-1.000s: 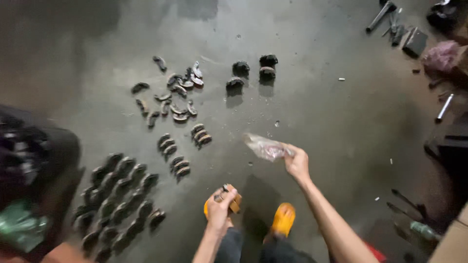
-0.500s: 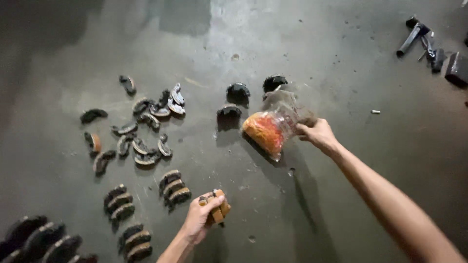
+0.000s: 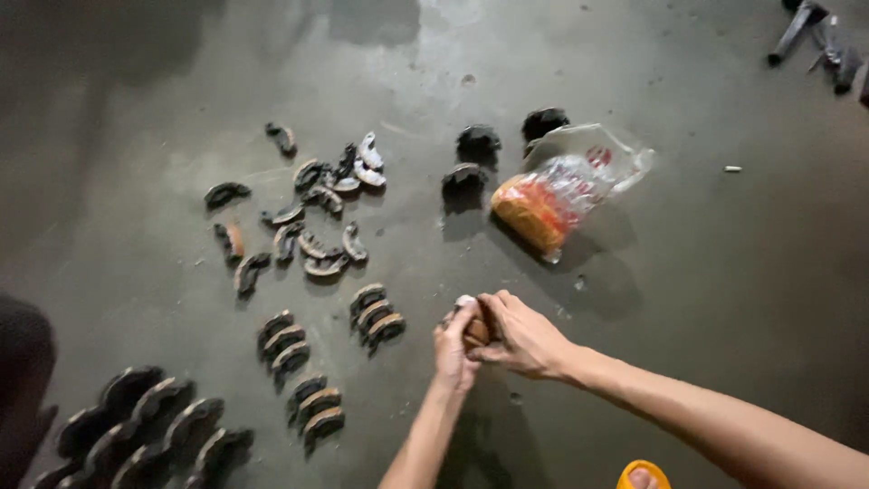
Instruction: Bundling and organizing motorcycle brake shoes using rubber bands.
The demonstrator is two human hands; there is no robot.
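Observation:
My left hand (image 3: 453, 349) and my right hand (image 3: 523, 338) meet over the concrete floor, both closed around a small brownish part (image 3: 477, 331) that is mostly hidden by the fingers. A clear plastic bag (image 3: 566, 188) with orange and red contents lies on the floor beyond my hands, touched by neither. Many curved dark brake-shoe-like pieces (image 3: 319, 213) lie scattered to the left, and short stacked rows (image 3: 376, 317) of them sit just left of my left hand.
Three dark rounded pieces (image 3: 477, 142) stand beside the bag. A larger group of dark curved pieces (image 3: 154, 426) fills the lower left corner. Tools (image 3: 810, 36) lie at the top right. An orange sandal toe (image 3: 644, 474) shows at the bottom edge.
My right hand has let go of the plastic bag, which now lies on the floor, and has come back to join my left hand on the small part.

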